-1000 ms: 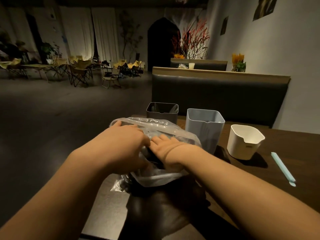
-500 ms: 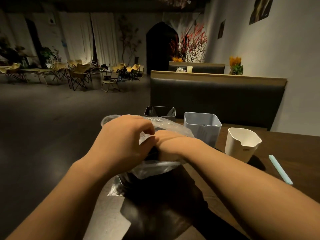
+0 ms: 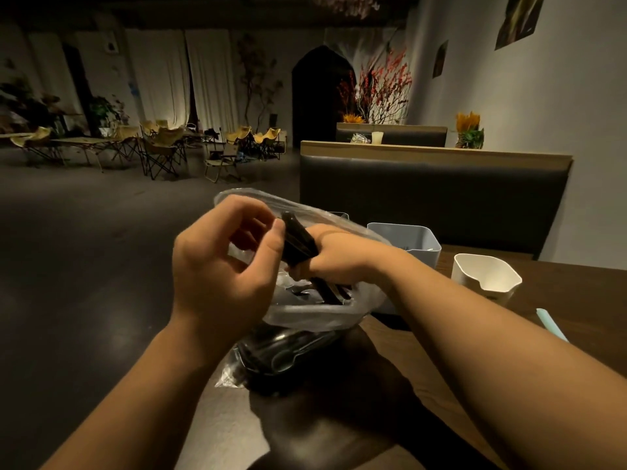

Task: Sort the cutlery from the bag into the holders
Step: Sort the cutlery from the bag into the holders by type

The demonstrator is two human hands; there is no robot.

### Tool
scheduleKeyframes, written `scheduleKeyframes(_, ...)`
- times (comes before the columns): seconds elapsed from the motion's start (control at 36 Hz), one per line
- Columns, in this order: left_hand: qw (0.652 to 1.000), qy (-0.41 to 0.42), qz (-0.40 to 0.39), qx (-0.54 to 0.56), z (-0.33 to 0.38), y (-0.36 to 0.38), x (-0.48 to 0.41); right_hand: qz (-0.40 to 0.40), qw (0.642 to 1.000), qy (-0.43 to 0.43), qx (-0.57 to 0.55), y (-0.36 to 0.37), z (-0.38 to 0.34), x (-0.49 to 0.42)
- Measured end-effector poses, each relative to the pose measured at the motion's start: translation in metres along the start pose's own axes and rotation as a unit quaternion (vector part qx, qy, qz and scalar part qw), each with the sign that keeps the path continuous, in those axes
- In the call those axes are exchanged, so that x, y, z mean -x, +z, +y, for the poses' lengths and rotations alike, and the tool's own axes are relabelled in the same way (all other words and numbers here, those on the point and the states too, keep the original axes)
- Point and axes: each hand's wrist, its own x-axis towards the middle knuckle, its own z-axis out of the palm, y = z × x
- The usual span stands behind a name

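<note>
A clear plastic bag [image 3: 315,313] full of black plastic cutlery lies on the dark table [image 3: 559,313] at its left end. My right hand [image 3: 334,254] grips a bundle of black cutlery [image 3: 300,242] that sticks up out of the bag's mouth. My left hand [image 3: 224,262] hovers beside it with curled fingers, its thumb touching the bundle's upper end. Behind the bag stand a grey-blue square holder [image 3: 407,240] and a white holder [image 3: 485,278]. A dark holder [image 3: 341,216] is almost hidden behind the bag.
A pale blue stick-like item [image 3: 551,325] lies on the table to the right. A dark padded bench back [image 3: 434,198] runs behind the table. The table's left edge drops to the open floor, with folding chairs far off.
My right hand has lifted a bundle of black cutlery up out of the bag. My left hand rose off the bag and now meets the bundle's top. The view has tilted downward.
</note>
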Motion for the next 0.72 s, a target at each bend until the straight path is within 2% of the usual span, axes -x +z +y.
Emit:
scheduleKeyframes(0.08,0.998,0.041,0.047,0.021,0.005,0.002,-0.001,-0.019,0.996,-0.041,-0.081,-0.007,-0.005,0.005)
scheduleKeyframes(0.19,0.992,0.027,0.111,0.049,0.009,0.005,-0.002,0.036,0.976,-0.105,-0.19,-0.014,-0.002,0.013)
scheduleKeyframes(0.28,0.992,0.044,0.119,0.009,0.006,0.01,-0.003,0.061,0.956,-0.155,-0.242,-0.017,-0.002,0.02)
scheduleKeyframes(0.39,0.991,0.067,0.098,-0.065,0.005,0.023,-0.01,0.111,0.893,-0.185,-0.396,-0.021,-0.001,0.025)
scheduleKeyframes(0.44,0.991,0.06,0.038,-0.112,0.006,0.031,-0.011,0.133,0.851,-0.179,-0.476,-0.026,0.002,0.03)
scheduleKeyframes(0.56,0.969,0.048,-0.129,-0.207,0.012,0.052,-0.013,0.183,0.73,-0.128,-0.646,-0.042,0.023,0.046)
scheduleKeyframes(0.64,0.92,0.048,-0.259,-0.291,0.017,0.07,-0.017,0.243,0.662,-0.117,-0.699,-0.053,0.046,0.063)
scheduleKeyframes(0.72,0.835,0.035,-0.391,-0.386,0.014,0.089,-0.018,0.271,0.599,-0.113,-0.745,-0.056,0.07,0.08)
